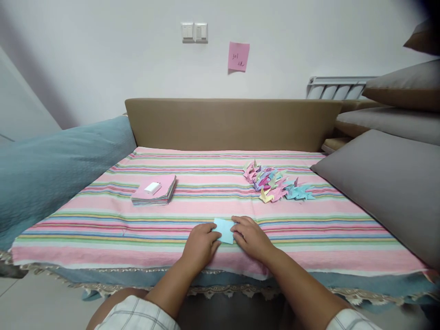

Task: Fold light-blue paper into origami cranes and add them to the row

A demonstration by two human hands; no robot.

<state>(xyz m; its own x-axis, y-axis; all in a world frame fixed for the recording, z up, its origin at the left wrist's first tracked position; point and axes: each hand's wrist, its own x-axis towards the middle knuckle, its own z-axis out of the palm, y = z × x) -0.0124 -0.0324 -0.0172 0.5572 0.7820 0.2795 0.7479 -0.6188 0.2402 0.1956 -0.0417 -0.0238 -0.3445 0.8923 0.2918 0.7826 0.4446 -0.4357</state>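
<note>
White, smooth wall (137, 68) stands behind a low sofa whose flat brown backrest (233, 124) runs nearly the full width of the seat. Over the seat lies a striped cloth (202, 183), a woven spread in pink, green, blue and yellow, slightly wrinkled towards the front. Quilted blue fabric covers the armrest (68, 160) on the left, and a plump grey cushion (385, 183) leans in on the right. Near that cushion, a heap of paper cranes (275, 185), sharp-pointed and many-coloured, looks finished. Across from it, a thick, square-cornered stack of paper (168, 190), pink on top, appears unfolded and unused. Between and in front of these, the left hand (201, 243) and right hand (253, 238) are closed on opposite edges of a light-blue paper (225, 230), which lies almost flat on the cloth. Smaller than the stacked sheets, it seems folded down partway, with no wings or points formed yet, so most of its shaping looks undone. Smallest is a glossy white charger (152, 187), resting on the stack.
</note>
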